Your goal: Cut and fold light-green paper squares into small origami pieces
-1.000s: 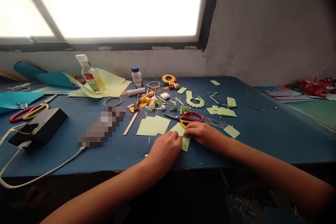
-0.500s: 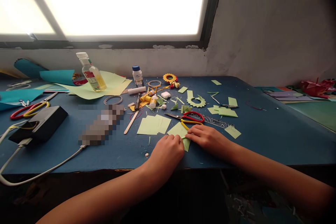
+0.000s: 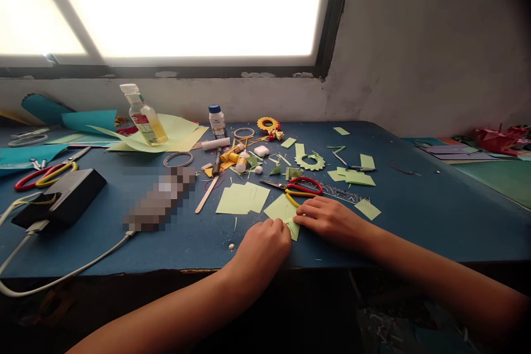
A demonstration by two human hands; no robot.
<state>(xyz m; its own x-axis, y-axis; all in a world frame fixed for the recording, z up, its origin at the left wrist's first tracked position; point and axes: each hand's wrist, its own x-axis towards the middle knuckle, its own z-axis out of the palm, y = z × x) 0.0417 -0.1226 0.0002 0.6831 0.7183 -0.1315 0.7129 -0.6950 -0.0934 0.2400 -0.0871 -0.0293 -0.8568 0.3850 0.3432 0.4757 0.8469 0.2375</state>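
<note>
A folded piece of pale green paper (image 3: 295, 230) lies at the table's front edge between my hands. My left hand (image 3: 265, 243) is closed with its fingertips on the paper's left side. From the right, my right hand (image 3: 327, 218) pinches the paper's other side, its fingers curled together. Just behind the hands lies a green paper sheet (image 3: 277, 206), partly covered. Scissors with red and yellow handles (image 3: 307, 183) rest beyond my right hand, blades pointing left. Several green paper squares (image 3: 234, 199) are stacked loosely to the left.
A wooden stick (image 3: 206, 196), a glue bottle (image 3: 241, 162) and a toothed green paper ring (image 3: 309, 162) lie farther back. A clear ruler (image 3: 342, 193) is under the scissors. At left stand an oil bottle (image 3: 147, 121) and a black power block (image 3: 62, 199) with a white cable.
Both hands stay at the folded paper with only a very slight shift. The view has tilted a little; nothing else has visibly moved.
</note>
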